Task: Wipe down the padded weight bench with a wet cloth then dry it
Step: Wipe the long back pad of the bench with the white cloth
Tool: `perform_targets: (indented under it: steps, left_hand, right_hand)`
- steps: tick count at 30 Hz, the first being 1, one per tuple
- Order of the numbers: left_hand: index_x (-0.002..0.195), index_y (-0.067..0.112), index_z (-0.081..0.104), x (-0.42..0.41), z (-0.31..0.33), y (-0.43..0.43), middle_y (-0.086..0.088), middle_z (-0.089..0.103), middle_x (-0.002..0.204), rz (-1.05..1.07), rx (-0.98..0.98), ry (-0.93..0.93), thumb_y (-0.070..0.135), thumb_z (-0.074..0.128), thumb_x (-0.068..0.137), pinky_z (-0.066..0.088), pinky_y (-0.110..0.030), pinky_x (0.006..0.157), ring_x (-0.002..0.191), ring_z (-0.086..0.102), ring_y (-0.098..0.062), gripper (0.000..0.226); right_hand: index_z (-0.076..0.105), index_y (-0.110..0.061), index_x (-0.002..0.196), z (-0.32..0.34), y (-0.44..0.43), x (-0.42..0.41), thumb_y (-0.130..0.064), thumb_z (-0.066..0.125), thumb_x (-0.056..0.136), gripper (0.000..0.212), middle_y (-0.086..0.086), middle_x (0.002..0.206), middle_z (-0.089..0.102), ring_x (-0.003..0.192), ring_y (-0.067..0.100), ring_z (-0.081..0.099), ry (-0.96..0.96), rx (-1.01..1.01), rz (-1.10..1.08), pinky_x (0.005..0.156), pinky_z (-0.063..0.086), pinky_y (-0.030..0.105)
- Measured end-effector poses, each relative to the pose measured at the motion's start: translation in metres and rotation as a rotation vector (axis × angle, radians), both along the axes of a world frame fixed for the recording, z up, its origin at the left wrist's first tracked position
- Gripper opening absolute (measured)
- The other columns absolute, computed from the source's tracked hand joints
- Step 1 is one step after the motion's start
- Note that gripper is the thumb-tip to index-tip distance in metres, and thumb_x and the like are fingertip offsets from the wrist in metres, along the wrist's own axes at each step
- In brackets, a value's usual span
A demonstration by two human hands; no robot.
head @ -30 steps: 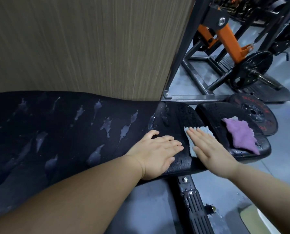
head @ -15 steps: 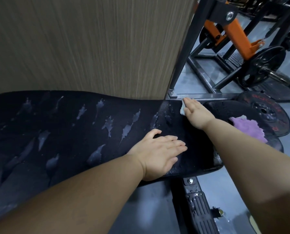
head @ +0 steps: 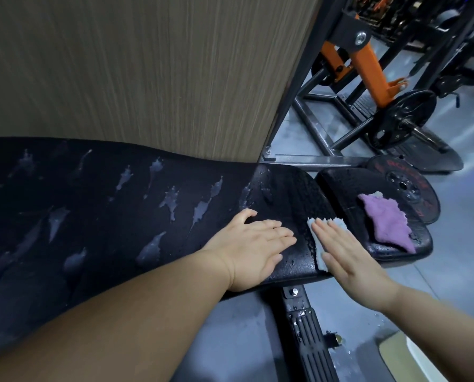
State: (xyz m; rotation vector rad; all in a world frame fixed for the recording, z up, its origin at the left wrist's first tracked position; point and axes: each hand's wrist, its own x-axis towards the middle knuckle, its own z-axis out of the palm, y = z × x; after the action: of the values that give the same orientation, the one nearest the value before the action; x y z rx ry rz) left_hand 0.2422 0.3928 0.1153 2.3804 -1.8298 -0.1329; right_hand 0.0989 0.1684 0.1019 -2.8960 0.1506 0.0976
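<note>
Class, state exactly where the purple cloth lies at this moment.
In the head view the purple cloth lies on the right, on the small seat pad, untouched, just beyond the right hand and beside the red-lettered weight plate.

Red "ROGUE" lettering on the weight plate (head: 412,188).

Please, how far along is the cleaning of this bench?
Done: the long pad is wet; water patches lie across it. In hand: the right hand presses a pale cloth flat on the pad's end; the left hand rests flat beside it. Left: wiping up those patches, then drying; the purple cloth lies untouched on the seat pad.
</note>
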Motion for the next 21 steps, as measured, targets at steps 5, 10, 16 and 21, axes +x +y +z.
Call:
perform_targets:
  steps: [5, 10, 16, 21]
  left_hand:
    - [0.153, 0.032, 0.018, 0.000, 0.000, -0.001, 0.018, 0.018, 0.159, -0.005, -0.002, -0.017, 0.037, 0.023, 0.104, -0.003, -0.043, 0.118, 0.147, 0.009, -0.005, 0.049]
    - [0.153, 0.031, 0.021, 0.002, -0.004, -0.001, 0.017, 0.021, 0.158, -0.007, -0.017, -0.002, 0.037, 0.023, 0.103, -0.001, -0.043, 0.117, 0.147, 0.012, -0.006, 0.050]
    - [0.150, 0.030, 0.031, 0.003, -0.007, -0.003, 0.016, 0.031, 0.155, -0.001, -0.030, -0.010, 0.039, 0.016, 0.097, 0.005, -0.045, 0.116, 0.145, 0.021, -0.007, 0.056]
    - [0.150, 0.031, 0.030, 0.002, -0.005, -0.003, 0.016, 0.030, 0.155, -0.007, -0.015, -0.016, 0.041, 0.009, 0.092, 0.002, -0.044, 0.115, 0.145, 0.020, -0.007, 0.063]
  right_hand:
    - [0.007, -0.033, 0.145, 0.007, -0.009, 0.047, -0.044, 0.026, 0.099, 0.051, -0.014, 0.156, 0.009, 0.146, 0.005, 0.000, -0.001, 0.037, -0.029, 0.119, 0.000, 0.028]
    - [0.008, -0.023, 0.152, 0.009, -0.020, 0.120, -0.028, 0.028, 0.104, 0.053, -0.007, 0.160, 0.005, 0.147, 0.011, -0.002, 0.064, -0.046, -0.101, 0.119, -0.002, 0.032]
    - [0.015, -0.020, 0.152, 0.011, -0.018, 0.189, -0.028, 0.023, 0.104, 0.050, -0.004, 0.160, 0.011, 0.147, 0.015, 0.005, 0.078, -0.102, -0.174, 0.119, 0.003, 0.035]
    - [0.012, -0.018, 0.153, 0.011, -0.010, 0.173, -0.028, 0.024, 0.104, 0.051, -0.002, 0.160, 0.010, 0.147, 0.017, 0.005, 0.040, -0.132, -0.155, 0.119, 0.002, 0.034]
